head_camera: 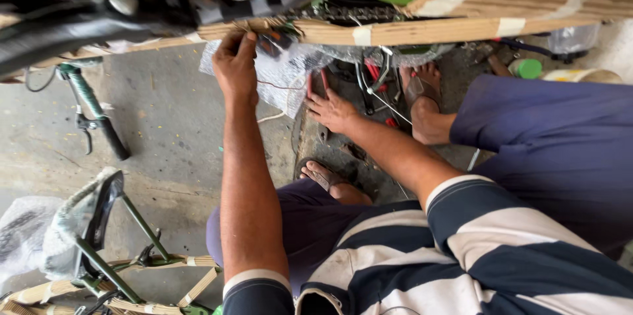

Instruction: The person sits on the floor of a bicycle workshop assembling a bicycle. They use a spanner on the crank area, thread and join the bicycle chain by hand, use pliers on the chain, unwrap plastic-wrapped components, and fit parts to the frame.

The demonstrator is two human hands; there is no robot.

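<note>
We look straight down on a person crouching over a bicycle frame (422, 15) wrapped in corrugated cardboard, which runs across the top of the frame. The left hand (235, 64) is up in the upper middle, fingers curled and pinched on a thin wire (280, 85) right at the lower edge of the cardboard wrapping, just beside a small dark and orange part (275, 41) tucked under the frame. The wire trails down and to the right from that pinch.

Lower, at centre, the right hand (331, 111) lies with fingers spread flat, palm down, on the tools on the floor, its fingertips touching the red-handled pliers (316, 83). So the wire sits between our two hands, gripped above and loose below.

Under both hands we see a sheet of bubble wrap (283, 78) on the concrete. A sandalled foot (328, 178) shows at centre, another foot (425, 101) to the right of the tools. At left, a green handlebar with a black grip (99, 120) lies on the floor, and in the lower left a wrapped saddle (92, 213) on a green frame.
</note>
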